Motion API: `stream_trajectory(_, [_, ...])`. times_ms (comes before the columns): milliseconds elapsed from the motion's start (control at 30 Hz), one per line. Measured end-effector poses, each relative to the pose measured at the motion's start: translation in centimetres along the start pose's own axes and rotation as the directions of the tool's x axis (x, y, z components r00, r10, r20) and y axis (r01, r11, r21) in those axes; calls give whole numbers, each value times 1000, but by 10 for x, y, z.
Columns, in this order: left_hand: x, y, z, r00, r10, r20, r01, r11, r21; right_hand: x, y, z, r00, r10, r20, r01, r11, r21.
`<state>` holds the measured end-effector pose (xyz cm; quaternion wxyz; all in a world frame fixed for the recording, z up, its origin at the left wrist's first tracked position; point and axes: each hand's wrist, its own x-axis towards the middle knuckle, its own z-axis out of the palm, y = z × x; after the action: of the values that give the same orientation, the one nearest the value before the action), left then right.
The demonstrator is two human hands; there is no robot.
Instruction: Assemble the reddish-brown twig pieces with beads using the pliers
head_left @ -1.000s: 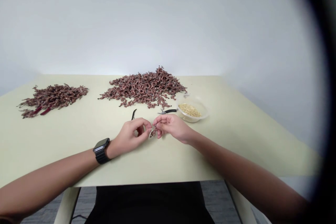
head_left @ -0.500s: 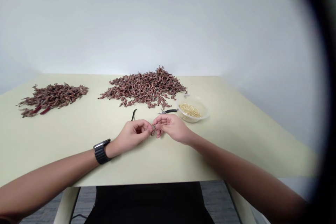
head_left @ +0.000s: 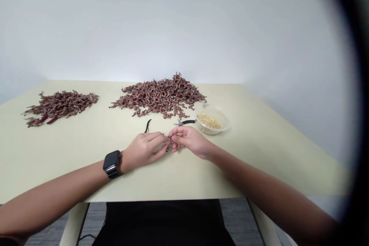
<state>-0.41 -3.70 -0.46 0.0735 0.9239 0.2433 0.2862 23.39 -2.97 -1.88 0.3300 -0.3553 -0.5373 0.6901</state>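
Just in front of me at the table's middle, my left hand (head_left: 147, 148) and my right hand (head_left: 191, 141) meet at the fingertips. Between them is a small, knobbly brown piece (head_left: 169, 146), mostly covered by fingers; its exact kind is too small to make out. The right thumb and forefinger pinch it, while the left thumb and forefinger close on its left side. Beyond the left hand, a tool's curved black handle (head_left: 148, 125) shows, its other end hidden. Cutting pliers (head_left: 186, 122) with a black handle lie just past the right fingers.
A large heap of similar brown pieces (head_left: 161, 98) covers the table's back middle. At the left lies a smaller brown heap (head_left: 65, 104) with dark red handles (head_left: 52, 119) at its front. A clear plastic bowl (head_left: 225, 126) holds tiny gold-coloured bits (head_left: 210, 120) at the right.
My left hand has rolled over, its back and the watch face now turned upward. The right hand keeps its pinch on the brown piece almost in place.
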Motion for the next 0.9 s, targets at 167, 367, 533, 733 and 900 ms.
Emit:
stream_trajectory(167, [3, 5, 7, 894, -434, 109, 442, 815, -375, 1, -1, -4, 995, -92, -33, 87, 989, -115])
stream_trajectory(367, [3, 0, 16, 838, -501, 215, 529, 650, -545, 4, 2, -3, 993, -103, -54, 92, 981, -168])
stream_trajectory(533, [2, -1, 18, 837, -505, 212, 531, 652, -541, 4, 1, -1, 994, -95, -61, 83, 981, -173])
stream_trajectory(733, [2, 1, 18, 852, -491, 182, 505, 679, -532, 3, -2, 4, 993, -83, -82, 69, 985, -160])
stream_trajectory(900, [0, 0, 14, 946, -322, 49, 320, 890, -325, 2, -2, 5, 997, -39, -72, 32, 995, -95])
